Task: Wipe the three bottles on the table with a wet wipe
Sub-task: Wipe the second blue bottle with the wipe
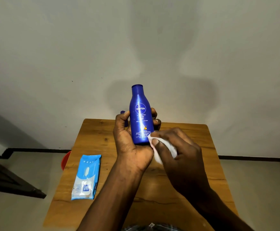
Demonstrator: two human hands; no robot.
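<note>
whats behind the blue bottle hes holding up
Behind the blue plastic lotion bottle, the left hand's fingers curl round it. A small blue object peeks out beside the thumb; the hand covers most of it, so I cannot identify it.

A plain room in a home, by the look of it: a small wooden table (92,147) stands against a bare painted wall (52,47), on a pale tiled floor (19,214) with a dark skirting strip (35,150). A toiletry bottle (141,114) and wipes pack (86,177) suggest household use.
</note>
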